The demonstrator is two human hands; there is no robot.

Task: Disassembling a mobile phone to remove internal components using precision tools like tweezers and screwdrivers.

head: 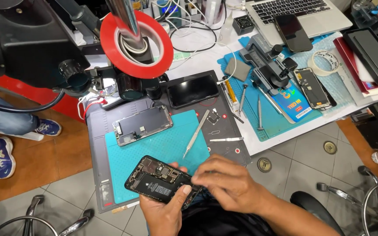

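My left hand point(165, 209) holds an opened black phone body point(156, 179) from below, its battery and circuit boards facing up, just in front of the bench edge. My right hand point(226, 181) rests on the phone's right end with fingertips pinched together against it; whether they hold a small part is hidden. On the teal mat point(162, 148) behind the phone lie a detached screen panel point(141, 125) and metal tweezers point(196, 133).
A microscope point(31, 39) with a red tape roll point(136, 43) hangs over the bench's left. A black phone point(193, 90), screwdrivers point(243, 98), a clamp jig point(265, 65), another screen point(313, 87) and a laptop point(298, 15) lie behind. Chair frames point(372, 201) and another person's feet point(1, 155) flank me.
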